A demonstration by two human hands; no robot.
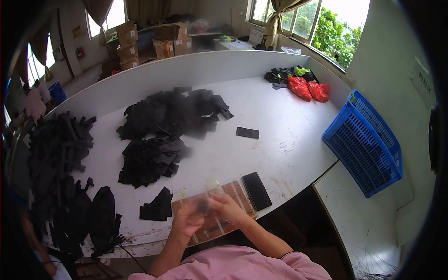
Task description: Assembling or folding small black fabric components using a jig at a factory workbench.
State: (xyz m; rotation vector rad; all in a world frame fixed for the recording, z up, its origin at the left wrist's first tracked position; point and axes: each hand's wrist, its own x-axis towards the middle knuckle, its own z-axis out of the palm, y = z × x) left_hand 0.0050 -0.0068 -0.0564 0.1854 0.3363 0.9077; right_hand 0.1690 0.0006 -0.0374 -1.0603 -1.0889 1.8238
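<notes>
Both my hands meet over a brown board [228, 190] with strips of clear tape on it, at the table's near edge. A small dark piece, seemingly black cloth [203, 206], is pinched between them; a blur over this spot hides its shape. My left hand [186, 219] curls round its left side, and my right hand [227, 208] closes on it from the right. Beside the board on the right lies a flat black oblong slab [256, 191]. Left of the board are a few flat black cloth pieces [157, 205].
Heaps of black cloth pieces [163, 112] cover the table's middle left, with more black strips [60, 144] at far left. A single black piece [247, 132] lies centre right. Red plastic bags [301, 88] sit far right; a blue crate [364, 144] stands tilted beyond the edge.
</notes>
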